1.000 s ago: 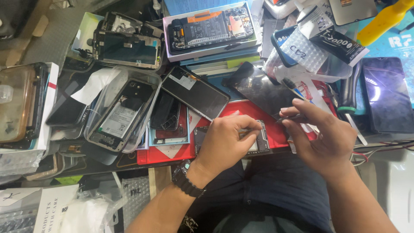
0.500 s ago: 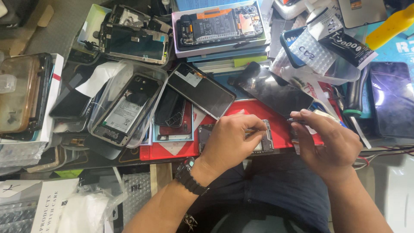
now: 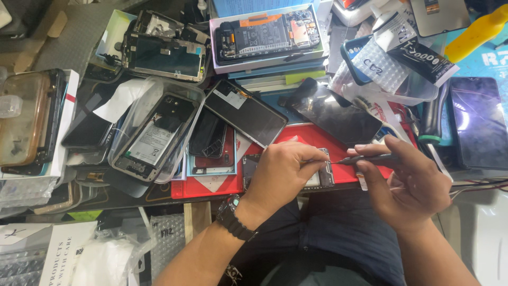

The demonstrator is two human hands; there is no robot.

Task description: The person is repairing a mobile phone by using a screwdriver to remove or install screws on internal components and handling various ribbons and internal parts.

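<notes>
My left hand (image 3: 283, 175) rests on an opened phone (image 3: 250, 168) that lies on a red mat (image 3: 312, 136) at the bench's near edge, fingers curled over its body. My right hand (image 3: 410, 182) grips a thin dark tool (image 3: 365, 159) like a pen, its tip pointing left toward the phone's right end next to my left fingertips. A black watch sits on my left wrist (image 3: 233, 218). Most of the phone is hidden under my left hand.
Dismantled phones crowd the bench: one in a clear tray (image 3: 156, 132), a black screen (image 3: 246, 112), a dark panel (image 3: 336, 114), an opened phone on boxes (image 3: 267, 34). A yellow bottle (image 3: 473, 32), dark screen (image 3: 479, 122) and screwdriver (image 3: 431, 119) lie right.
My right hand has shifted slightly right and settled with the tool tip held level at the phone's edge. My left hand stays on the phone.
</notes>
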